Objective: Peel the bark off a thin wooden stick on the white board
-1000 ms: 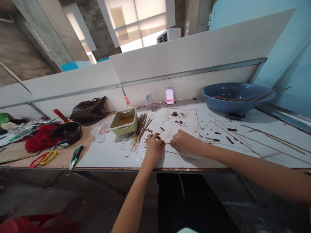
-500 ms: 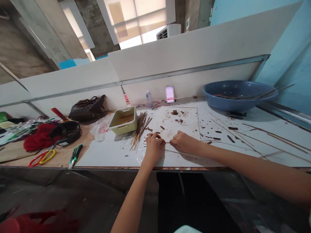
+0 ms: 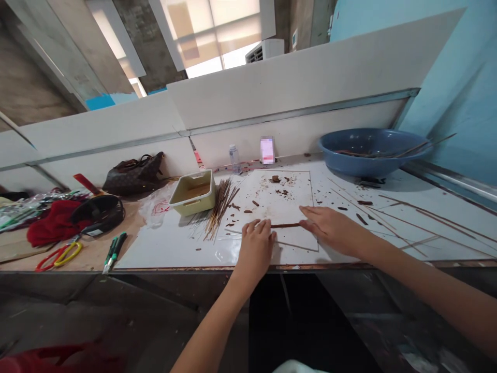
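Note:
A thin brown rod [image 3: 286,225] lies crosswise on the white board [image 3: 267,204], between my two hands. My left hand [image 3: 257,242] has its fingers bent and pressed together over the rod's left end. At the other end lies my right hand [image 3: 326,228], its fingers stretched out and the thumb apart, touching or close to the rod. Its fingertips point left. Beyond the rod, a brown lump [image 3: 275,178] sits among crumbs on the board, and small brown pieces [image 3: 248,211] are scattered left of it. What lies under my left fingers is hidden.
A bundle of thin sticks [image 3: 222,204] lies beside a pale green tub [image 3: 194,204]. At the right stand a blue basin [image 3: 373,163] and long loose sticks [image 3: 438,220]. Scissors [image 3: 64,256], green-black cutters [image 3: 115,252], a bottle [image 3: 235,160] and a phone [image 3: 267,150] are around.
My hands, close together at the board's near side before, are now farther apart. My right hand has moved right and its fingers have straightened. The brown rod between them now shows.

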{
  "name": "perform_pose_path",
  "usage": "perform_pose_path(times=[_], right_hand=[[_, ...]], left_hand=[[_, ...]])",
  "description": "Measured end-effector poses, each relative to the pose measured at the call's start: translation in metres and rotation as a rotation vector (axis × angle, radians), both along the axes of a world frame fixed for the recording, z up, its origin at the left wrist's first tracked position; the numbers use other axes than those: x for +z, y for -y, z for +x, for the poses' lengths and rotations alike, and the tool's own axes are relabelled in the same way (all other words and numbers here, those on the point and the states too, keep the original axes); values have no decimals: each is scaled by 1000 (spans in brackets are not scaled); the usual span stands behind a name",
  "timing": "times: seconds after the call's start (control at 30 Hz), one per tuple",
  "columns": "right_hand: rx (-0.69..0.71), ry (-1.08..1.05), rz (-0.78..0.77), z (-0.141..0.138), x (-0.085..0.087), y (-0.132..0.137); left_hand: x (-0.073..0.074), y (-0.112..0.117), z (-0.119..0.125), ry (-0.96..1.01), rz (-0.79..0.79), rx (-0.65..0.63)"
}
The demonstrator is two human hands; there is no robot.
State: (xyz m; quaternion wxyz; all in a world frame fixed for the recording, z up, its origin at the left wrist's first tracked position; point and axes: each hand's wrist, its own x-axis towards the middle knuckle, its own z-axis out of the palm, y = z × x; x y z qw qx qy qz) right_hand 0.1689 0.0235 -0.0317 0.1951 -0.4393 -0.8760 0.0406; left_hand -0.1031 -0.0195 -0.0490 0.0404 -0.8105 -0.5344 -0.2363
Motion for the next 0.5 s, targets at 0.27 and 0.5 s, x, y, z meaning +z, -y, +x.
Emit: perform_pose_path(times=[0.27, 0.5], right_hand=[[-7, 77, -142, -47, -35, 0], [7, 43, 27, -43, -67, 36]], left_hand=[[-3, -21, 50, -242, -184, -88], [-24, 22, 44, -229, -139, -14]])
